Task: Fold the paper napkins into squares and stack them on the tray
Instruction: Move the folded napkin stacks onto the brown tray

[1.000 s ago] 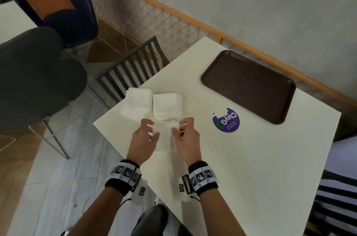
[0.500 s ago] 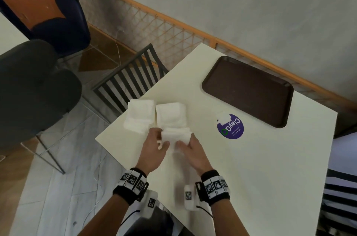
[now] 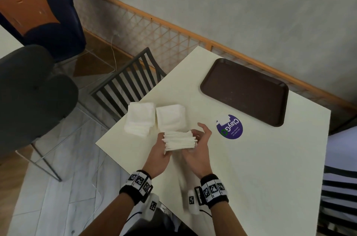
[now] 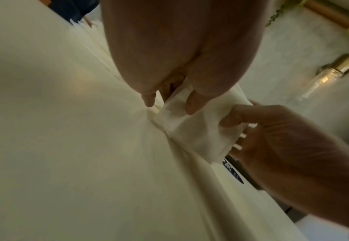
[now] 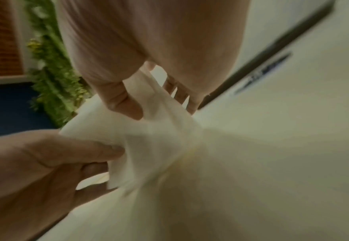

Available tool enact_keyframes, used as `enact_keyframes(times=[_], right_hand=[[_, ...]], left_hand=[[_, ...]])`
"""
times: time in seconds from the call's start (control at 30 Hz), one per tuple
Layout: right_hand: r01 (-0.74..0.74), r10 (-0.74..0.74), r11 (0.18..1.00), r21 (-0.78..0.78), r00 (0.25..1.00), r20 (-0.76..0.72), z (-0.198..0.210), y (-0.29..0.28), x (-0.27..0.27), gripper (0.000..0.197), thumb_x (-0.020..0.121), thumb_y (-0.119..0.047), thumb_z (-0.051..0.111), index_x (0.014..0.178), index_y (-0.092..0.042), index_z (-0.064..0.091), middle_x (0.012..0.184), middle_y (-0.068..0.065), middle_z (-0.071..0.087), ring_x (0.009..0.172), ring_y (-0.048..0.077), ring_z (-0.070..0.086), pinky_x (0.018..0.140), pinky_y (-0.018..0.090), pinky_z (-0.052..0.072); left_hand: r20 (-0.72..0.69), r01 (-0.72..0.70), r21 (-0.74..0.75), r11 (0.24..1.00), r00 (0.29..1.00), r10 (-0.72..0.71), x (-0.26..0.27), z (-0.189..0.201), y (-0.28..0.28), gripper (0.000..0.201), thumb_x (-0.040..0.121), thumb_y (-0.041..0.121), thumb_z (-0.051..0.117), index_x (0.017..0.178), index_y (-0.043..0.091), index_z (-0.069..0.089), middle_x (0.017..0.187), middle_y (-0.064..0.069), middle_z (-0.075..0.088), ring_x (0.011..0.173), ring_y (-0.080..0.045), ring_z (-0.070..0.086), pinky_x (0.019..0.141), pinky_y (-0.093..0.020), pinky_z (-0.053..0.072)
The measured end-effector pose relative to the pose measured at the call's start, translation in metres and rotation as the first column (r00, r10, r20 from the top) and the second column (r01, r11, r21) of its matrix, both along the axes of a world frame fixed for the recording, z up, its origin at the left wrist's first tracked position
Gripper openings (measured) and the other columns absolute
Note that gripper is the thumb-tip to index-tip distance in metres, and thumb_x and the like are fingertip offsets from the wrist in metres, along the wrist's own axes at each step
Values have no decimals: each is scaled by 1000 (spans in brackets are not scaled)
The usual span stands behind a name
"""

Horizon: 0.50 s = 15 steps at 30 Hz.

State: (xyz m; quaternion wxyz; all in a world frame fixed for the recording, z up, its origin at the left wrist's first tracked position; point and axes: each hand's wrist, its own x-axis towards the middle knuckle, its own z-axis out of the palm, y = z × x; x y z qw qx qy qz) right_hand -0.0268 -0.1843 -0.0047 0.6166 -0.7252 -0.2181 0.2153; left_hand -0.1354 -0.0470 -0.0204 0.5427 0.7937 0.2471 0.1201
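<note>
Two hands are holding one napkin (image 3: 179, 140) just above the table (image 3: 241, 168): the left hand (image 3: 157, 155) is pinching its near-left edge, the right hand (image 3: 197, 150) its right side, both grips closed on paper. For a true square, edges should be aligning before creasing; the tray (image 3: 244, 91) is lying bare, well apart.

We get soft, even light from the head view, edges bowed; both wrist views are dim, yellowish and motion-smeared, the bench (image 4: 70, 146) one blur.
</note>
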Motion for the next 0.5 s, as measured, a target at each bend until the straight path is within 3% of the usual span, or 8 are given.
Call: enact_keyframes(times=[0.1,0.17,0.23,0.27,0.33,0.4,0.5], right_hand=[[-98,151,979,-178,936,319,14,-6,10,92,84,-25,79,161,-36,31,144,-10,52,130,5,56,107,24,49],[-119,239,951,-284,867,436,18,-10,19,90,89,-17,77,164,-38,31,148,-16,53,131,5,55,112,29,45],[-154,256,951,-266,878,405,18,-13,23,85,94,-10,76,163,-37,34,142,-17,61,125,4,61,109,26,46],[-185,259,955,-231,901,349,15,-15,23,81,97,-8,75,162,-36,36,136,-15,67,121,6,65,106,24,49],[-199,232,967,-161,946,228,9,-18,18,70,101,-5,70,157,-37,41,125,-13,72,115,8,70,97,20,53],[-144,162,983,-114,972,167,3,-18,10,59,105,-7,67,151,-37,46,121,-11,73,113,11,71,94,23,55],[-85,94,993,-81,990,106,-4,-14,-1,56,104,-4,67,147,-34,48,124,-6,72,116,14,70,96,26,54]], left_hand=[[-14,20,125,992,1000,-19,-1,10,4,26,108,11,60,126,25,48,110,19,64,102,8,65,82,-11,47],[-5,80,247,966,997,-82,-3,18,8,23,109,22,60,129,28,54,115,16,64,105,-4,63,91,-23,49],[57,117,363,924,987,-147,-3,27,12,19,110,26,61,129,25,63,120,18,64,114,-10,61,113,-23,40],[102,120,382,916,980,-171,-3,30,13,17,109,26,63,126,24,67,118,18,65,114,-9,62,118,-21,34],[183,87,319,944,971,-151,-1,36,12,13,106,25,69,119,25,73,114,17,68,113,-9,63,110,-16,38],[218,30,186,982,973,-71,-1,34,10,17,102,26,75,119,28,74,117,14,67,116,-12,64,100,-19,46],[138,10,41,999,990,-15,-4,20,4,51,96,22,82,141,34,60,136,11,60,130,-10,58,106,-18,45]])
